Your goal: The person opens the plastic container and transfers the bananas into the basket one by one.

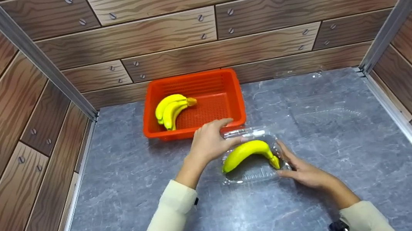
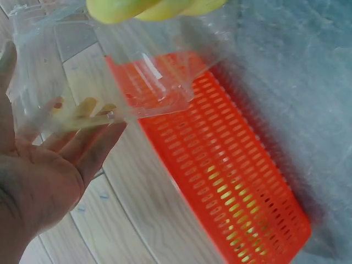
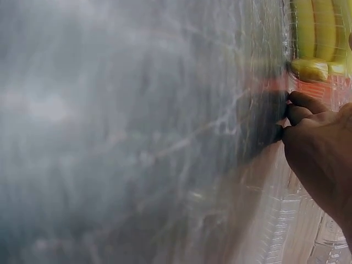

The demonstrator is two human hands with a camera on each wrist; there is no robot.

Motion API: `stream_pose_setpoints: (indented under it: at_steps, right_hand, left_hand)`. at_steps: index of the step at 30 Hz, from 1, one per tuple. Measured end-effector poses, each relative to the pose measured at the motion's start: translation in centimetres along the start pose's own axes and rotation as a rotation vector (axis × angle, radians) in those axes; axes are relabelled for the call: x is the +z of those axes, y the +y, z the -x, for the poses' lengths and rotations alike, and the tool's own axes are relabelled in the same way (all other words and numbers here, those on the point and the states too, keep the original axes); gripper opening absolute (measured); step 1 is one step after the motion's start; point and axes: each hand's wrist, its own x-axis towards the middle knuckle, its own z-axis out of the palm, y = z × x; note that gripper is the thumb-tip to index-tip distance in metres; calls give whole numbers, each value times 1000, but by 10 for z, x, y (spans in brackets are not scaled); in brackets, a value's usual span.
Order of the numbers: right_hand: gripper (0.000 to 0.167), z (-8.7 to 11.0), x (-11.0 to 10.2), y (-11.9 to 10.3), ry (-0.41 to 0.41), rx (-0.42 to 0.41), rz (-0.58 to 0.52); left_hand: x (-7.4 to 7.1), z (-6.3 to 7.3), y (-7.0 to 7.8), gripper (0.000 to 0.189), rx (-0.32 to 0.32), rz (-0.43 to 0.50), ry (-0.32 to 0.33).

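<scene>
A clear plastic clamshell container [image 1: 253,175] sits on the table with yellow bananas [image 1: 247,151] inside. Both wrist views show more than one banana in it. Its raised see-through lid [image 2: 159,88] is on the far side. My left hand [image 1: 211,142] is at the lid, its fingers spread and seen through the plastic in the left wrist view. My right hand [image 1: 307,173] holds the container's right end, thumb at the near corner and fingers along the side. Some of its fingers are hidden in the head view.
A red plastic basket [image 1: 196,132] stands behind the container, against the wood-patterned back wall [image 1: 260,47]. In its left part lies another bunch of bananas [image 1: 172,109]. More clear plastic [image 1: 328,113] lies at the table's right rear. Side walls with metal edging enclose the grey table [image 1: 123,202].
</scene>
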Motion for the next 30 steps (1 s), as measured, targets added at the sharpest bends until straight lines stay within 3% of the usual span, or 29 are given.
stream_pose_setpoints:
  at_steps: [3, 8, 15, 18, 23, 26, 30]
  right_hand:
    - [99, 3, -2, 1, -4, 12, 22]
    - [100, 9, -5, 3, -15, 24, 21]
    - [101, 14, -5, 5, -28, 17, 4]
    - [101, 14, -5, 5, -31, 15, -7]
    - [101, 13, -5, 6, -34, 17, -16]
    - [101, 14, -5, 6, -28, 25, -16]
    - [101, 14, -5, 7, -29, 26, -8]
  left_hand:
    - [-1, -2, 1, 66, 30, 4, 95]
    - [5, -5, -3, 47, 71, 47, 307]
    - [14, -4, -8, 35, 128, 121, 544]
    - [16, 0, -9, 34, 151, 199, 603]
    - [18, 7, -10, 39, 183, 316, 622]
    - [20, 11, -11, 42, 235, 272, 665]
    - [22, 17, -10, 40, 343, 157, 788]
